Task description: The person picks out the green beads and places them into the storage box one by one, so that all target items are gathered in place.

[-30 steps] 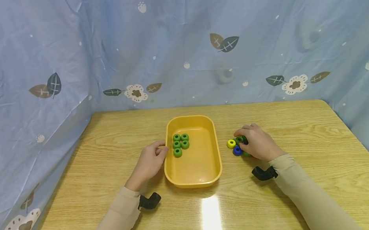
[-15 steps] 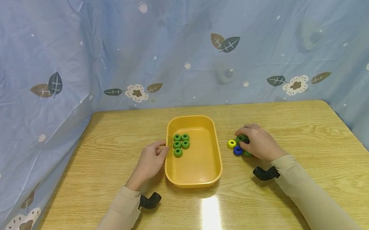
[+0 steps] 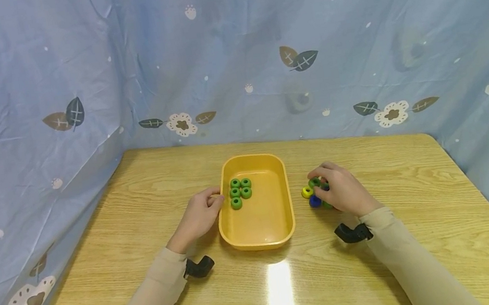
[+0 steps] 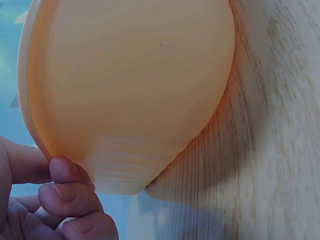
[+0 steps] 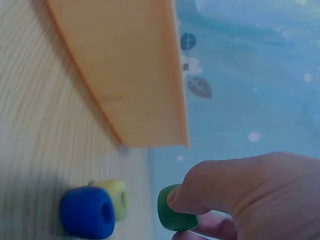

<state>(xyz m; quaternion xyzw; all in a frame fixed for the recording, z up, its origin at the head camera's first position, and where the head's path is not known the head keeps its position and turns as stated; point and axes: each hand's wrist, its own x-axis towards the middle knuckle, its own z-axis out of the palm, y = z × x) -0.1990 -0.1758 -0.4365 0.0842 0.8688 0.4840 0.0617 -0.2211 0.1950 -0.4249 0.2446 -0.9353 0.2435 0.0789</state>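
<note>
A yellow-orange plastic tray (image 3: 266,220) stands mid-table with several green ring-shaped beads (image 3: 234,192) on its left side. My left hand (image 3: 198,215) pinches the tray's left rim, with the thumb at the edge and fingers curled by the outer wall (image 4: 135,100). Right of the tray, my right hand (image 3: 345,191) pinches a green bead (image 5: 175,212) between thumb and fingers, raised off the tabletop. A blue bead (image 5: 87,212) and a yellow bead (image 5: 116,197) lie close by on the wood. More green beads sit partly hidden under the right hand.
The wooden table (image 3: 171,168) ends at a blue patterned cloth (image 3: 235,59) behind and at both sides. A black wrist mount (image 3: 199,267) sits at the left cuff and another black mount (image 3: 353,232) at the right. Light glares on the front wood.
My right hand has lifted a green bead slightly from the cluster and shifted a little up and left. The left hand and the tray stay in place.
</note>
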